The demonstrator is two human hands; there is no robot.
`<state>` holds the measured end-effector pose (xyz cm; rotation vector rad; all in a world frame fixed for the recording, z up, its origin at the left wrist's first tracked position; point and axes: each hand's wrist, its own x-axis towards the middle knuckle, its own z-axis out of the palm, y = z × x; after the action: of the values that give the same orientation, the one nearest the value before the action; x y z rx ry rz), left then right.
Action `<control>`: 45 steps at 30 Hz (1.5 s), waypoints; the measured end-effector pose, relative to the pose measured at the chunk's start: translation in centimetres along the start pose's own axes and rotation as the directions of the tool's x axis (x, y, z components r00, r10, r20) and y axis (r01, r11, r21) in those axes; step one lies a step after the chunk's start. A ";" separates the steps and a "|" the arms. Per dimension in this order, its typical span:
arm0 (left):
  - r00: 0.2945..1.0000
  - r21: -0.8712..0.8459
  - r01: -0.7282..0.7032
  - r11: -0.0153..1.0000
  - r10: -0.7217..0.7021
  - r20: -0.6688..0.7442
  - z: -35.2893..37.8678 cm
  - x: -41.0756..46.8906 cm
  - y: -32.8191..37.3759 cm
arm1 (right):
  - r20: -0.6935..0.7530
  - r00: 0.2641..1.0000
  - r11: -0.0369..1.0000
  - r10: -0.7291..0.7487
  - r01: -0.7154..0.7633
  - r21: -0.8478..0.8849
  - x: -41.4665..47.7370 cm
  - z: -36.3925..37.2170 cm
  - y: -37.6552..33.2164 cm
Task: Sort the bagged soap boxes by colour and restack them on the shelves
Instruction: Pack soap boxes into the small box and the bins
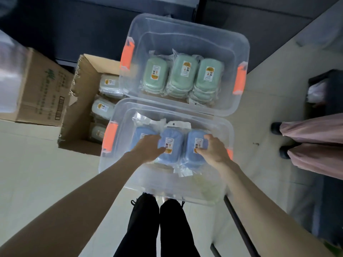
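Two clear plastic bins with orange latches stand on the floor in front of me. The near bin (pixel 118 115) holds three stacks of bagged blue soap boxes. My left hand (pixel 148 147) grips the middle blue stack (pixel 169 145) from its left side, covering most of the left stack. My right hand (pixel 213 147) grips the right blue stack (pixel 194 143), fingers curled over its right edge. The far bin (pixel 185 25) holds three stacks of bagged green soap boxes (pixel 182 75), untouched.
An open cardboard box (pixel 83 89) left of the bins holds pale bagged soap boxes (pixel 103 108). A closed carton (pixel 42 89) sits further left. Another person's legs and shoes (pixel 306 141) stand to the right. Dark shelving runs behind the bins; my own legs are below.
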<state>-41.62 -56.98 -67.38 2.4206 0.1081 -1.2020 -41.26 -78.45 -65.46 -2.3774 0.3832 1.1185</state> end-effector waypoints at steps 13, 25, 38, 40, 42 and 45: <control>0.851 0.165 -0.200 0.966 0.255 -0.459 -21.4 -19.3 5.5 | -0.220 0.854 0.866 -0.471 0.399 -0.302 -16.1 -16.3 -15.4; 0.421 0.329 -0.168 0.929 0.370 -0.828 -38.1 -43.2 2.0 | -0.457 0.460 0.648 -0.761 0.520 -0.556 -38.0 -24.8 -33.6; 0.298 0.398 0.020 0.917 0.375 -0.878 -43.9 -57.3 -21.2 | -0.409 0.274 0.486 -0.870 0.608 -0.627 -50.2 -9.7 -51.6; 0.285 0.399 0.037 0.916 0.373 -0.883 -45.7 -58.8 -23.7 | -0.395 0.269 0.473 -0.878 0.610 -0.636 -51.2 -8.3 -54.7; 0.269 0.419 0.061 0.906 0.390 -0.881 -47.8 -59.8 -25.6 | -0.399 0.256 0.469 -0.880 0.603 -0.646 -51.9 -7.7 -57.8; 0.236 0.449 0.096 0.888 0.418 -0.877 -51.5 -60.4 -28.3 | -0.430 0.219 0.470 -0.876 0.587 -0.659 -52.5 -7.7 -62.3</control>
<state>-48.17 -2.93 -3.01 3.0609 -0.0727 0.6854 -41.73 -27.44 -1.47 -2.6589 -0.8266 -0.3600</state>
